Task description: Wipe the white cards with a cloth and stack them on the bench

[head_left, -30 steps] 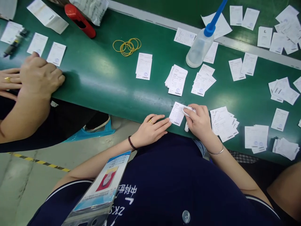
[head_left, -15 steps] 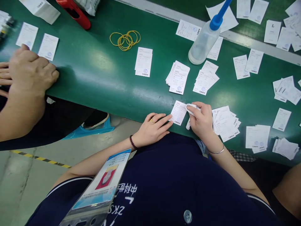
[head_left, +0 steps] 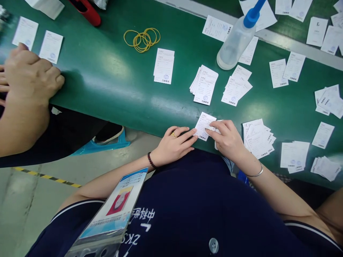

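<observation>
A printed white card with a blue stamp lies flat at the front edge of the green table. My left hand rests beside it, palm down and fingers stretched out, the fingertips on the card's lower left edge. My right hand pinches a white cloth and presses it onto the right side of the card. Most of the cloth is hidden under the fingers. Just right of that hand sits a fanned pile of cards.
A squeeze bottle with a blue nozzle stands past two card stacks. Yellow rubber bands and a red tool lie further left. At the left, a co-worker's hand rests by two cards. More cards cover the right side.
My right hand has moved left, bringing the cloth from the card's edge onto its printed face. My left hand stays at the card. The view has shifted slightly.
</observation>
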`<state>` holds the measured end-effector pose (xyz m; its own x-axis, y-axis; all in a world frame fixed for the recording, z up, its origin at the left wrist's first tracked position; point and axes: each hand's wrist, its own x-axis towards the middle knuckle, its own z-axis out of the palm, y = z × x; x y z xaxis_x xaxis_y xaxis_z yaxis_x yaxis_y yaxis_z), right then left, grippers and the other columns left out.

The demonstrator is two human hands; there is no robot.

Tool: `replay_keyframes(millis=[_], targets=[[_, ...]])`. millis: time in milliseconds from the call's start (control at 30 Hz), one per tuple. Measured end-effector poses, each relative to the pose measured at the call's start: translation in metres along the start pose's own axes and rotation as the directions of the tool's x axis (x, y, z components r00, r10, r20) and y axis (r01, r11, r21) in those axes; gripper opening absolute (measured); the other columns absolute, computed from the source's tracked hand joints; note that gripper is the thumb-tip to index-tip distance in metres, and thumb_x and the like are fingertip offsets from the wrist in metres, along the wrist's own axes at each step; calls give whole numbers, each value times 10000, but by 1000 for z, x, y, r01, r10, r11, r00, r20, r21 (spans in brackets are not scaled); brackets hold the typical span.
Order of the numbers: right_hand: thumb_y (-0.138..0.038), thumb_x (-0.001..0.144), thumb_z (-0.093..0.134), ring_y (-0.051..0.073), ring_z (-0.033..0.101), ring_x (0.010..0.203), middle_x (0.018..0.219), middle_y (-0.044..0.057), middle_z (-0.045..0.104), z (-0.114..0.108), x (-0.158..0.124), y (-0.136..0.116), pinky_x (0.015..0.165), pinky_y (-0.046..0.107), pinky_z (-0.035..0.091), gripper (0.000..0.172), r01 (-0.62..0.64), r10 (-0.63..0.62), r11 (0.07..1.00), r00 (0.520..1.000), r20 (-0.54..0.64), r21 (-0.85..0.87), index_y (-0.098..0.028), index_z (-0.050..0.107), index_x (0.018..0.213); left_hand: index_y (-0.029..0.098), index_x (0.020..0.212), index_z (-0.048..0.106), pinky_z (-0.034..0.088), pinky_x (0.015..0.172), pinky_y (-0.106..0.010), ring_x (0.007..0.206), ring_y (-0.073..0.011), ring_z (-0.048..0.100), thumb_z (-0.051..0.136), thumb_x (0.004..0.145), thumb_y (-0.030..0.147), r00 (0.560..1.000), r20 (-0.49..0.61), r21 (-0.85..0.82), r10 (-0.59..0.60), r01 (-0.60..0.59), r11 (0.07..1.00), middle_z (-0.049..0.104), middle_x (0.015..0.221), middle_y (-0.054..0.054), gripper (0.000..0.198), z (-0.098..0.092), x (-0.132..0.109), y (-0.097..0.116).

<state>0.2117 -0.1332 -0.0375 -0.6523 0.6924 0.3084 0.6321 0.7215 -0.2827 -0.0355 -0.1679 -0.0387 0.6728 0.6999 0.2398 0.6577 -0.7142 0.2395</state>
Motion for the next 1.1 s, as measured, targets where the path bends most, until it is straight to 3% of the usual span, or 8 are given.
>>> replay_keyframes(millis=[167, 367, 567, 700, 800, 900, 1000, 1100], targets=[[16, 864, 437, 217, 493, 877, 1081, 95, 637, -10, -8, 1, 759, 390, 487, 339, -19, 19, 1000, 1000, -13, 7, -219, 657, 969, 200, 1201, 613, 407, 963, -441, 1161, -263, 570, 555, 926, 305, 1000, 21, -28, -18, 19, 999, 626, 1324, -67, 300, -2, 0, 0], [-18, 877, 433, 226, 502, 899, 1079, 95, 620, 0, -1, -4, 778, 413, 478, 345, -176, 181, 983, 978, -106, 52, -233, 676, 994, 229, 1235, 602, 396, 973, -472, 1189, -286, 553, 580, 908, 287, 998, 59, -92, -30, 35, 995, 610, 1343, -79, 333, 1, -2, -1], [5, 851, 436, 224, 514, 879, 1069, 97, 638, 3, -7, -8, 765, 406, 486, 348, -153, 152, 988, 985, -79, 0, -224, 675, 960, 199, 1228, 590, 404, 967, -470, 1183, -287, 547, 557, 925, 302, 999, 50, -51, -8, 11, 999, 614, 1335, -87, 322, -1, -2, 1], [-36, 855, 470, 224, 554, 913, 1037, 84, 631, -3, -17, -5, 777, 408, 508, 300, -242, 265, 960, 947, -179, 141, -239, 670, 950, 193, 1139, 616, 437, 941, -467, 1143, -282, 559, 549, 929, 342, 998, 46, -147, -39, 45, 988, 624, 1292, -110, 266, -7, 6, -2], [-81, 867, 510, 224, 596, 954, 1052, 89, 617, 0, -20, -3, 800, 413, 535, 266, -271, 335, 932, 896, -291, 240, -241, 671, 1005, 164, 1082, 614, 452, 960, -451, 1156, -267, 548, 551, 923, 292, 996, 48, -266, -81, 91, 960, 591, 1297, -151, 212, -13, 26, -13], [-115, 873, 532, 228, 627, 965, 1063, 94, 609, 4, -21, -4, 818, 431, 553, 237, -314, 401, 907, 850, -342, 281, -240, 679, 1010, 173, 1265, 517, 417, 1033, -469, 1274, -289, 471, 652, 852, 265, 984, 179, -334, 10, 51, 941, 524, 1391, -150, 444, -19, 52, -26], [-133, 872, 548, 232, 637, 967, 1052, 97, 610, 6, -24, -4, 828, 442, 562, 222, -315, 428, 891, 821, -378, 326, -235, 686, 1012, 208, 1425, 360, 339, 1101, -509, 1400, -322, 341, 734, 773, 258, 928, 356, -325, 109, 14, 946, 394, 1517, -148, 753, -22, 74, -34], [-132, 868, 552, 235, 635, 974, 1054, 94, 613, 6, -26, -3, 836, 450, 563, 234, -297, 432, 886, 806, -404, 355, -241, 689, 1024, 205, 1435, 349, 300, 1117, -523, 1424, -338, 296, 751, 745, 245, 902, 420, -277, 103, 20, 961, 394, 1515, -149, 799, -23, 84, -33]])
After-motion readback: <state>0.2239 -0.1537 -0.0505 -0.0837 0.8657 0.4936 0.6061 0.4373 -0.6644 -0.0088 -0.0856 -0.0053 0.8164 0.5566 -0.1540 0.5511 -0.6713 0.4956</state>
